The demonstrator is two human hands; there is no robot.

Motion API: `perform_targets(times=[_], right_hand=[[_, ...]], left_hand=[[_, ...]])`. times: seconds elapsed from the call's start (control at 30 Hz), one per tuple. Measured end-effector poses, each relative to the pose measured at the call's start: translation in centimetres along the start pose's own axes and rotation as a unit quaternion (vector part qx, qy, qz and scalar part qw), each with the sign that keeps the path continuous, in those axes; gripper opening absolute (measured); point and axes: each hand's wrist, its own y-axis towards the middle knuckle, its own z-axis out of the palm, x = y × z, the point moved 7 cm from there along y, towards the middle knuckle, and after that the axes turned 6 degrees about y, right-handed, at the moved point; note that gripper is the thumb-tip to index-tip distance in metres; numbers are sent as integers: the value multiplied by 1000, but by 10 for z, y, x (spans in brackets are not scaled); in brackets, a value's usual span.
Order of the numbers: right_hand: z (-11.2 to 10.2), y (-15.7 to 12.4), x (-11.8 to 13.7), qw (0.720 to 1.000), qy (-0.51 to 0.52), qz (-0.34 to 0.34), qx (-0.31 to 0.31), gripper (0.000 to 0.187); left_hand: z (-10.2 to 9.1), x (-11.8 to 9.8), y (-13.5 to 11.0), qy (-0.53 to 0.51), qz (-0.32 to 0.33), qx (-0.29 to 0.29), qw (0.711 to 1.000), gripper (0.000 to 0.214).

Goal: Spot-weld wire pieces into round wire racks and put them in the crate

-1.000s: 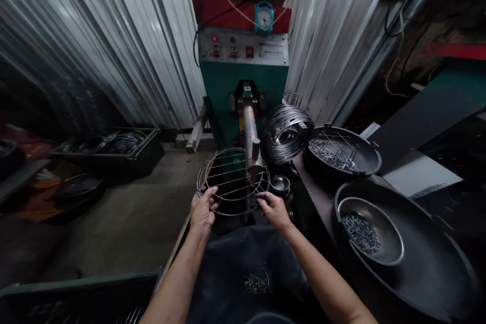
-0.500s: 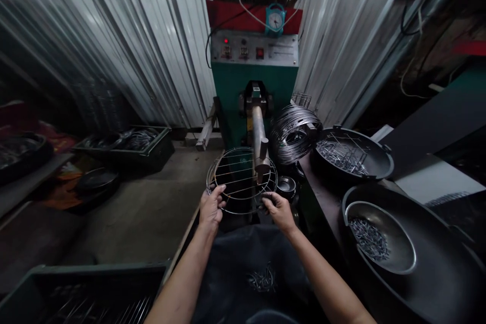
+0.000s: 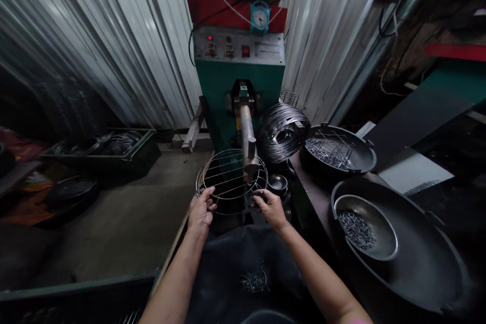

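A round wire rack [image 3: 228, 178] with parallel cross wires is held under the metal arm [image 3: 246, 137] of a green welding machine [image 3: 238, 86]. My left hand [image 3: 201, 210] grips the rack's rim at the near left, fingers curled round the wire. My right hand [image 3: 269, 206] is closed on the rim at the near right. The arm's tip rests over the rack's right part. A dark apron [image 3: 246, 268] on my lap carries a small pile of short wire pieces [image 3: 255, 279].
A wire coil [image 3: 283, 130] stands right of the machine. Beside it are a dark pan [image 3: 355, 164] with wire pieces and a large pan [image 3: 425, 268] holding a metal bowl [image 3: 374, 253] of pieces. Green crates [image 3: 110, 159] sit left on the floor.
Both hands stay on the rack's rim; the rack has turned slightly under the arm. The head camera swung right, then back left.
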Motion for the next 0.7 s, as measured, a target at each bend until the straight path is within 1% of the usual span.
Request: perform_targets(times=[0.13, 0.33, 0.43, 0.5, 0.57, 0.63, 0.7], right_hand=[[0, 6, 0, 1000, -13, -11, 3, 21], [0, 16, 5, 999, -25, -27, 1, 20], [2, 18, 5, 1000, -6, -19, -3, 22], [0, 15, 5, 999, 28, -3, -17, 25], [-9, 7, 2, 997, 66, 16, -48, 31], [-25, -6, -4, 993, 86, 33, -72, 36], [-44, -24, -12, 994, 66, 55, -67, 41]], left_hand=[[3, 1, 5, -3, -10, 3, 1000, 47], [7, 2, 12, 5, -23, -19, 1000, 43], [5, 1, 13, 8, -29, -37, 999, 42], [6, 1, 12, 8, -30, -38, 999, 42], [6, 0, 11, 4, -32, -36, 999, 42], [6, -1, 9, -2, -32, -34, 999, 43], [5, -1, 7, -4, -32, -39, 999, 44]])
